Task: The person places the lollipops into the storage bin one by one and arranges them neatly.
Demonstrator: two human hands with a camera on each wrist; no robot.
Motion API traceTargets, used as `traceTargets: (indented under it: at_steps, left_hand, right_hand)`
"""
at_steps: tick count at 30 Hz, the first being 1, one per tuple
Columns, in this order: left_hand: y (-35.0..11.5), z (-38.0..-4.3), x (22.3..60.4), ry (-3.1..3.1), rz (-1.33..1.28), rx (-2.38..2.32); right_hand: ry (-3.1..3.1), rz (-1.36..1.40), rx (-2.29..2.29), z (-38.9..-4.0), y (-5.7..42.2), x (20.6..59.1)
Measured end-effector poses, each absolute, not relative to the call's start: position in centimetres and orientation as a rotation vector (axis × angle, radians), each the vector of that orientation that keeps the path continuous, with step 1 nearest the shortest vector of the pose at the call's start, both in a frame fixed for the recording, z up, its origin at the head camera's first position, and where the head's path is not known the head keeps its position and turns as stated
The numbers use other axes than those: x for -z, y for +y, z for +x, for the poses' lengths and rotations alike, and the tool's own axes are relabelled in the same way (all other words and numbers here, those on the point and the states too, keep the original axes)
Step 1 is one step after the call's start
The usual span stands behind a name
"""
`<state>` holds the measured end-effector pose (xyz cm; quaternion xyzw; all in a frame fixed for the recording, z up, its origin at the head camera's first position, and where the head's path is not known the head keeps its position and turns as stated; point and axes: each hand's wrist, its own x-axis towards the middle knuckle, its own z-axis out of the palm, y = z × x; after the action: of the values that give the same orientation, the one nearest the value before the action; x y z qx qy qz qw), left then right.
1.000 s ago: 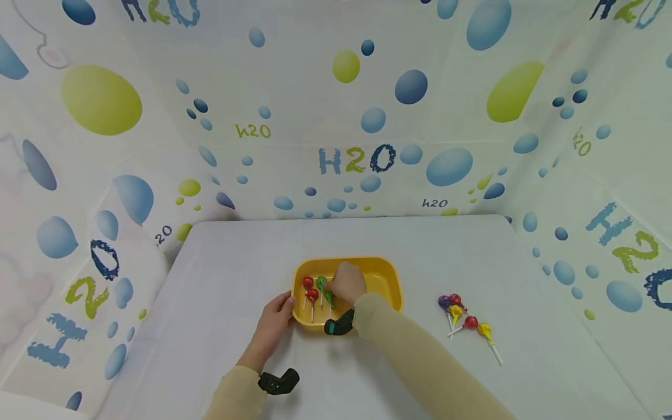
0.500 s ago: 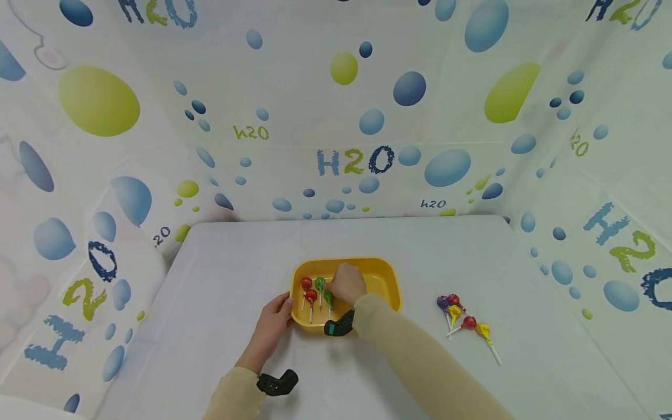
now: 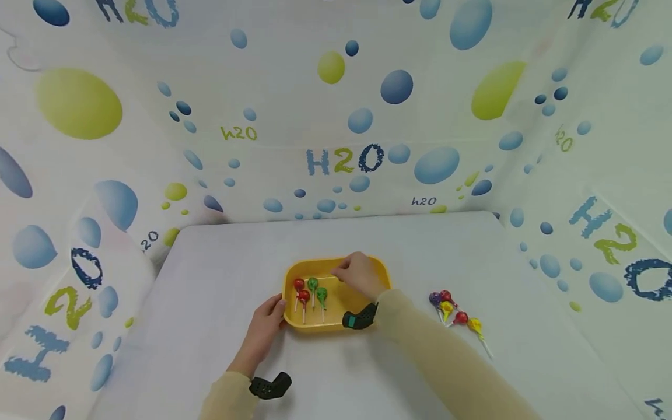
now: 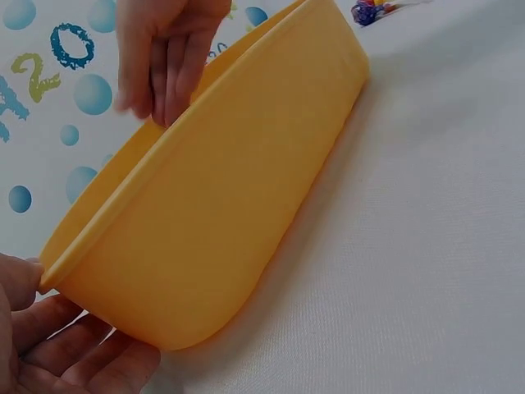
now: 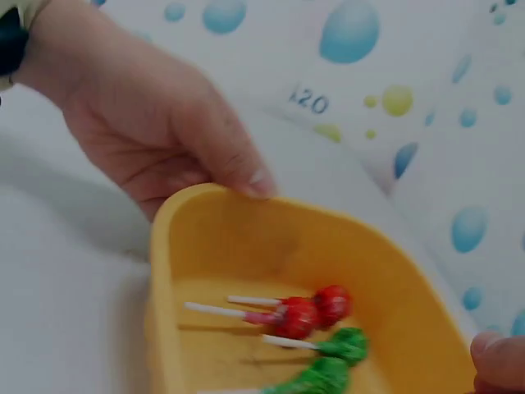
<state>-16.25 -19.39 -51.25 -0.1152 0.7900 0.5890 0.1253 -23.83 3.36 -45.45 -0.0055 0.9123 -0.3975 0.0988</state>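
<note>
My left hand [image 3: 265,322] holds the left end of a yellow tray [image 3: 341,302]. In the left wrist view its thumb lies on the rim, with the fingers [image 4: 90,353] against the outer wall. Inside the tray's left part lie two red lollipops [image 3: 304,296] and two green lollipops [image 3: 322,293], sticks toward the near side. Over the tray's right half hovers my right hand [image 3: 362,275], its fingers loosely bent and pointing left and down, nothing seen between them. The right wrist view shows the wrapped candy heads [image 5: 332,305] close up.
Right of the tray, a loose group of lollipops lies on the white table [image 3: 231,262]: a purple lollipop [image 3: 434,298], red lollipops [image 3: 460,317] and yellow lollipops [image 3: 475,325]. A patterned curtain [image 3: 294,116] with bubble prints encloses the back and sides.
My right hand has lifted off the green lollipop and drawn back to the right; both green lollipops now show whole. The left hand stays on the tray. The head view has shifted slightly.
</note>
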Motion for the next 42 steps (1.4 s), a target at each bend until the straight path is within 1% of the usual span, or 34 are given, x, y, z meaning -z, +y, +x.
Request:
traceTargets:
  at_steps: [5,11,15,18,23,29,34,42]
  left_hand:
    - [-20.0,-16.2,51.2,2.305,-0.313,-1.683]
    - [-21.2,-16.3,50.4,2.306,-0.297,-1.636]
    - [-21.9,-16.4,49.8,2.31,-0.313,-1.612]
    - [-22.2,-16.5,49.6,2.312,-0.319,-1.596]
    - [-22.2,-16.5,49.6,2.282,-0.31,-1.598]
    - [-21.4,-16.8,49.9,2.243,-0.3,-1.62]
    - [-20.6,-17.0,50.2,2.229,-0.293,-1.616]
    - [-19.0,-17.2,50.7,2.22,-0.281,-1.593]
  right_hand:
    - [2.717,0.044,1.262,-24.1,8.1,43.1]
    - [2.73,0.124,1.335,-24.6,16.9,41.0]
    - [2.761,0.17,1.298,-24.5,22.1,40.6]
    - [2.784,0.183,1.228,-23.8,24.7,41.1]
    - [2.777,0.247,1.134,-21.3,27.1,44.0]
    - [2.784,0.325,1.004,-17.5,28.3,47.6]
    - [2.804,0.32,0.866,-15.3,28.9,48.7]
    - [2.827,0.268,0.765,-13.7,30.1,49.7]
